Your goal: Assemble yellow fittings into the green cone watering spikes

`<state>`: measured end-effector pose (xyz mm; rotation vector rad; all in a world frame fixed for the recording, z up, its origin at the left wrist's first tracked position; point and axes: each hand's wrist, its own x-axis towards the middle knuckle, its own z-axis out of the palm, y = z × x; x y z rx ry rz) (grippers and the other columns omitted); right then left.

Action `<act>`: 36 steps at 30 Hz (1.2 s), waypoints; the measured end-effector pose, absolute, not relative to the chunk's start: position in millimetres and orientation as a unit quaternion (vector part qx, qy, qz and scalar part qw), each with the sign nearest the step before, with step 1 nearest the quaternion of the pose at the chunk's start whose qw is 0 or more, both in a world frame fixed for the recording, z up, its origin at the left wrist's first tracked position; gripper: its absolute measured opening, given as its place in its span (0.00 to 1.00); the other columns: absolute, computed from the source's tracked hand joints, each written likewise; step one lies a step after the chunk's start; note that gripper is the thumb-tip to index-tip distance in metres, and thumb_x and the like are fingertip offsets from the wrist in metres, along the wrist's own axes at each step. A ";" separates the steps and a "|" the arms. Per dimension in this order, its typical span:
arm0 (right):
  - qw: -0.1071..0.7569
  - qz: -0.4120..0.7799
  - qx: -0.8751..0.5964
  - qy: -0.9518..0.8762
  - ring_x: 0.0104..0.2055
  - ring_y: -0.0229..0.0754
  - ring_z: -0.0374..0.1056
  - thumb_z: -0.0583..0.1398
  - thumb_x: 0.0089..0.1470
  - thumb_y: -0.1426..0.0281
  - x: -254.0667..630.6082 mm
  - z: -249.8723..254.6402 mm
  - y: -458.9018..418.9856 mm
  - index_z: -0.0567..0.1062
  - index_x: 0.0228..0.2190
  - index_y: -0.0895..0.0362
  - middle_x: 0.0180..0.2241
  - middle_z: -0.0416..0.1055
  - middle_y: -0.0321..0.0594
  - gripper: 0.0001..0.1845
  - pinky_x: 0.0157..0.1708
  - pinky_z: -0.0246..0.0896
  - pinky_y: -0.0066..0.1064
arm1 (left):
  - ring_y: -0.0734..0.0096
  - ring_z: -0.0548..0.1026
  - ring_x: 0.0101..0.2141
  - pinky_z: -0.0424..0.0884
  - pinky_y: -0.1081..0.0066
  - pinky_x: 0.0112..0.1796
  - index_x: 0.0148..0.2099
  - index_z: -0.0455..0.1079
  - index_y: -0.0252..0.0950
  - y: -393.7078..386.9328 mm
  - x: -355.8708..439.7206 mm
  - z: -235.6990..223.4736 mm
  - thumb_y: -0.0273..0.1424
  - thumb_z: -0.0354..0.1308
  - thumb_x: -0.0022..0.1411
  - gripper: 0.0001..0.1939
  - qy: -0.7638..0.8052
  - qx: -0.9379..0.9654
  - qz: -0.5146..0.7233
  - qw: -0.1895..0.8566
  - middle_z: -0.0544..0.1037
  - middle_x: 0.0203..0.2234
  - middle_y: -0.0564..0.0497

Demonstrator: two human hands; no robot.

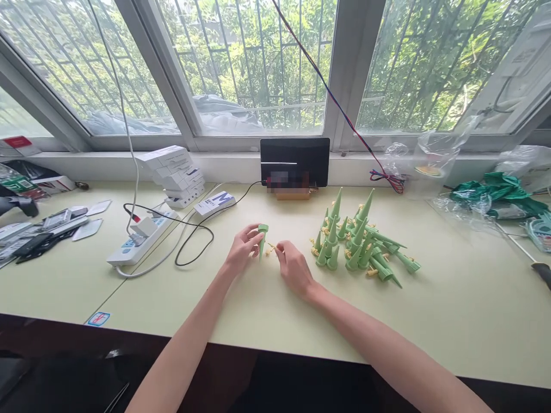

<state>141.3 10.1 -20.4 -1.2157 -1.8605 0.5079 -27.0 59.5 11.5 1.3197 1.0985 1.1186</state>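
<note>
My left hand [244, 248] is closed on a green plastic plant watering spike [263, 236], its wide cap end up and its point down. Just right of it, my right hand [295, 265] pinches a small yellow piece [271, 246] that looks like a valve; the fingers partly hide it. A small gap separates the yellow piece from the spike. To the right of my right hand stands a cluster of similar green spikes [331, 235], several upright on their wide ends. Others lie on their sides, such as a fallen spike [381, 267], with yellow pieces attached.
A tablet [295, 163] leans at the window behind my hands. Left are a power strip [140, 241] with cables, a white box [214, 203] and stacked white boxes [172, 175]. Green plastic bags [495, 192] and a screwdriver [540, 272] lie right. The table's front edge [293, 351] crosses below my forearms.
</note>
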 end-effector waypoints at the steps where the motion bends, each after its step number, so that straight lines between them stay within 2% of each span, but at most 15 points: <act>1: 0.432 0.213 -0.482 -0.732 0.34 0.40 0.65 0.46 0.67 0.69 143.9 -21.4 7.2 0.66 0.39 0.57 0.35 0.69 0.40 0.11 0.36 0.60 0.30 | 0.79 0.64 0.23 0.57 0.77 0.19 0.47 0.70 0.38 58.3 -25.8 12.1 0.41 0.64 0.53 0.21 0.452 0.557 0.459 0.524 0.71 0.30 0.51; 8: 0.513 0.291 -0.487 -0.644 0.30 0.37 0.68 0.49 0.64 0.67 149.3 -25.2 7.3 0.67 0.37 0.56 0.33 0.71 0.39 0.09 0.33 0.65 0.29 | 0.77 0.65 0.21 0.53 0.76 0.19 0.52 0.69 0.39 52.9 -21.9 16.0 0.43 0.62 0.56 0.23 0.437 0.579 0.414 0.549 0.72 0.27 0.51; 14: 0.541 0.302 -0.483 -0.619 0.31 0.37 0.68 0.52 0.63 0.66 147.9 -22.4 6.9 0.69 0.37 0.56 0.33 0.71 0.40 0.09 0.31 0.67 0.28 | 0.80 0.60 0.19 0.51 0.76 0.19 0.56 0.66 0.41 48.7 -18.1 19.3 0.43 0.61 0.58 0.25 0.413 0.594 0.379 0.577 0.74 0.30 0.50; 24: 0.572 0.279 -0.489 -0.596 0.31 0.37 0.69 0.53 0.64 0.65 150.3 -16.6 1.9 0.71 0.37 0.56 0.33 0.71 0.40 0.10 0.30 0.66 0.28 | 0.80 0.62 0.20 0.54 0.76 0.20 0.50 0.67 0.39 45.8 -12.7 14.5 0.42 0.61 0.59 0.20 0.391 0.583 0.413 0.580 0.74 0.30 0.50; 30: 0.578 0.289 -0.483 -0.590 0.25 0.35 0.67 0.53 0.64 0.66 150.4 -13.9 0.2 0.70 0.36 0.56 0.30 0.71 0.36 0.09 0.29 0.64 0.28 | 0.80 0.62 0.20 0.55 0.78 0.20 0.49 0.66 0.39 46.7 -13.5 12.7 0.41 0.60 0.61 0.18 0.382 0.590 0.417 0.576 0.72 0.30 0.50; 36: 0.596 0.291 -0.464 -0.588 0.27 0.36 0.68 0.55 0.62 0.66 150.1 -13.8 0.9 0.71 0.35 0.56 0.30 0.71 0.38 0.07 0.28 0.65 0.28 | 0.80 0.62 0.20 0.56 0.78 0.19 0.47 0.67 0.39 48.9 -14.1 9.1 0.42 0.59 0.63 0.15 0.385 0.598 0.421 0.563 0.73 0.29 0.50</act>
